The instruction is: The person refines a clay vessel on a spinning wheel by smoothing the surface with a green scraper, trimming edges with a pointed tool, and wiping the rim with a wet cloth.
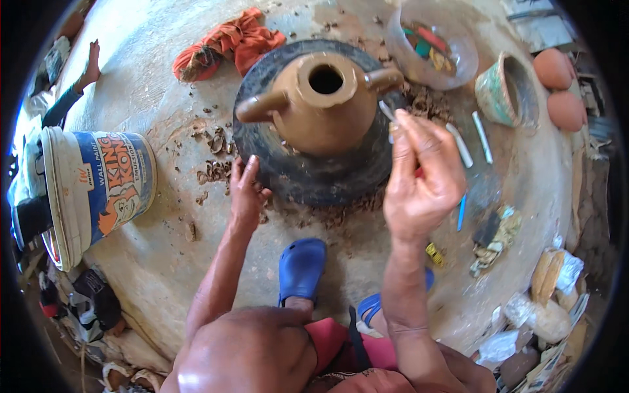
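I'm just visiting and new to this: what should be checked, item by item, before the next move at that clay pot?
1. Clay pot upright on the dark wheel: ok.
2. Right hand gripping the thin tool: ok, held in the fingertips.
3. Tool tip clear of the pot: cannot tell from this angle.
4. Left hand touching the wheel: cannot tell; its fingers are at the rim.
5. Wheel's surroundings free of clay scraps: not ok.
6. Blue clog clear of the wheel: ok.

Worn on the head, the camera looks steeply down and forward over the floor [177,262], near enough that the left hand [246,193], right hand [424,177] and clay pot [321,124] stand mid-view; toward the dark fisheye rim, edges bend and are perhaps unreliable.
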Demonstrator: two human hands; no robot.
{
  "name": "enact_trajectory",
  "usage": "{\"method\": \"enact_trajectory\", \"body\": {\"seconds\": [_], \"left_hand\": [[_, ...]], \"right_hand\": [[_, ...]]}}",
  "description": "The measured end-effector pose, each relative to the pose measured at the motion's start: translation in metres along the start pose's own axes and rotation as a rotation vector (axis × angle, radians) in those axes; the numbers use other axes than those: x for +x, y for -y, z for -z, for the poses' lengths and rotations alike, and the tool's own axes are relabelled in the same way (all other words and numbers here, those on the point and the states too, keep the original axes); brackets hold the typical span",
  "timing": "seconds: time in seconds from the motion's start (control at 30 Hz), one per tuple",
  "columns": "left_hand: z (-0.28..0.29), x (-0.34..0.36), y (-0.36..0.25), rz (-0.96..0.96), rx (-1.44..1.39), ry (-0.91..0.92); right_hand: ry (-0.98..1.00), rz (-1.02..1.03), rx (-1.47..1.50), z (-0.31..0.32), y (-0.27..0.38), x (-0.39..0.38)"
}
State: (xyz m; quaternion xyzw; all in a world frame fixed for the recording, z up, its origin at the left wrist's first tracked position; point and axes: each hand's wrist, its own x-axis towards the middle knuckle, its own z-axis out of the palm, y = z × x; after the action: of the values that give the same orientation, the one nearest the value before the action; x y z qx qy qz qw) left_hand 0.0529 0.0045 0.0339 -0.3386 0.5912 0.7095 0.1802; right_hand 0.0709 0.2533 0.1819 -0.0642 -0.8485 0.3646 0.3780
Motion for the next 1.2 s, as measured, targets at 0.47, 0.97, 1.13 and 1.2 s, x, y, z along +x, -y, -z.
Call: {"method": "enact_trajectory", "body": {"seconds": [0.47, 0.97, 1.13, 1.2], "left_hand": [[0.000, 0.094, -0.040, -0.417, 0.388, 0.026], [-0.014, -0.051, 0.026, 0.091, 0.025, 0.068], [0.010, 0.036, -0.024, -0.176, 0.028, -0.113], [-0.014, 0.022, -0.009, -0.201, 0.082, -0.079]], "right_hand": [[0.527, 0.623, -0.232, -0.007, 0.006, 0.103], [0.702, 0.565, -0.283, 0.006, 0.018, 0.110], [0.711, 0.561, -0.275, 0.000, 0.018, 0.109], [0.686, 0.575, -0.272, 0.002, 0.016, 0.112]]}}
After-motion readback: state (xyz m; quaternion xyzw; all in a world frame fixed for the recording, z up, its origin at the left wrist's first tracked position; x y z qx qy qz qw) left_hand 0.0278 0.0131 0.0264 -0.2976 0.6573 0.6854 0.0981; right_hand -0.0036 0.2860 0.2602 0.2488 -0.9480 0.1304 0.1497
